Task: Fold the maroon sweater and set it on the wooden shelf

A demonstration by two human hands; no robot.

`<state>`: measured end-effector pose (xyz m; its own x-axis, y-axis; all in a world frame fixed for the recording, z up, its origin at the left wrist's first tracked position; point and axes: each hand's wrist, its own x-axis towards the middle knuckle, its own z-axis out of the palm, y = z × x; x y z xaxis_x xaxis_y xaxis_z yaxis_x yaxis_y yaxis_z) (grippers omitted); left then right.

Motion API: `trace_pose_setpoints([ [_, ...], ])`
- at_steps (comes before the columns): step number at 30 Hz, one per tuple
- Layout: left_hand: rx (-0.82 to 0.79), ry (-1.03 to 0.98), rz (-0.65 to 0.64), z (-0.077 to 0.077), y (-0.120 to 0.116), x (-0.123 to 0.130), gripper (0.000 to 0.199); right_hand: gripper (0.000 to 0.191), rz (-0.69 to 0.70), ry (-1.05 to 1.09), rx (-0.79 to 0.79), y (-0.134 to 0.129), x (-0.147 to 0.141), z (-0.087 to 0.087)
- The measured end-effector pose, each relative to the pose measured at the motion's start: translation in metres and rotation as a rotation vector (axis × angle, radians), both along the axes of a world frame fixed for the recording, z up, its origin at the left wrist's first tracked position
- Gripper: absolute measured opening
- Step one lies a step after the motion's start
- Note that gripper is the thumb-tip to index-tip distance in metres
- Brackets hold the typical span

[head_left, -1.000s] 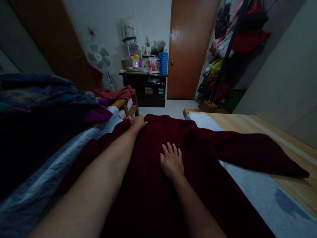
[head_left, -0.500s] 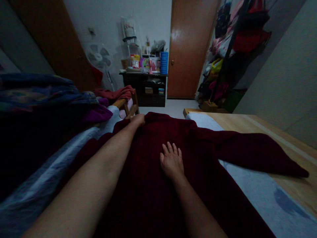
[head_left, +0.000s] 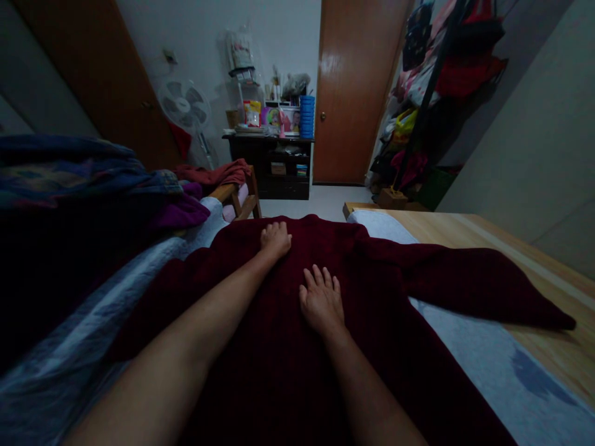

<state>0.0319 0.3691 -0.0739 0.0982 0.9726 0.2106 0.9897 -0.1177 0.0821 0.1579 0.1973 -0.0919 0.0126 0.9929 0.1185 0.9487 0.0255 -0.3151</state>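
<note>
A dark red long-sleeved garment [head_left: 288,347] is spread over the bed, one sleeve stretched out to the right across the wooden board. Near its upper edge, my left hand [head_left: 276,238] has its fingers curled down against the cloth and looks closed on it; the fingertips are hidden. My right hand [head_left: 321,300] lies flat on the middle of the garment, palm down with fingers spread, nearer to me and to the right of my left hand.
A pale blue sheet [head_left: 474,341] lies beneath the garment, with a wooden board [head_left: 446,228] at the right. Heaped clothes [head_left: 88,170] stand at the left. Beyond are a fan [head_left: 185,105], a dark cabinet [head_left: 290,186], a door [head_left: 346,93] and hanging bags [head_left: 469,74].
My left hand has moved right and slightly toward me, from the garment's upper left edge onto its upper part. The cloth at that edge now lies flatter. My right hand has stayed in place.
</note>
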Motion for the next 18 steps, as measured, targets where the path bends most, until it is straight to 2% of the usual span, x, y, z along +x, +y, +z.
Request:
trace_pose_setpoints([
  [4, -0.15, -0.035, -0.067, -0.019, -0.013, 0.007, 0.065, 0.052, 0.001, 0.003, -0.017, 0.001, 0.0, -0.001],
  [8, -0.232, -0.064, -0.035, -0.022, -0.015, 0.004, 0.069, 0.052, 0.008, 0.009, -0.022, 0.001, 0.0, 0.0],
  [13, -0.199, -0.042, 0.02, -0.02, -0.017, -0.004, 0.075, 0.052, 0.008, 0.002, -0.019, 0.0, 0.0, 0.001],
  [18, -0.083, 0.065, 0.054, -0.022, -0.022, -0.038, 0.071, 0.052, 0.008, 0.004, -0.005, -0.001, 0.001, 0.001],
])
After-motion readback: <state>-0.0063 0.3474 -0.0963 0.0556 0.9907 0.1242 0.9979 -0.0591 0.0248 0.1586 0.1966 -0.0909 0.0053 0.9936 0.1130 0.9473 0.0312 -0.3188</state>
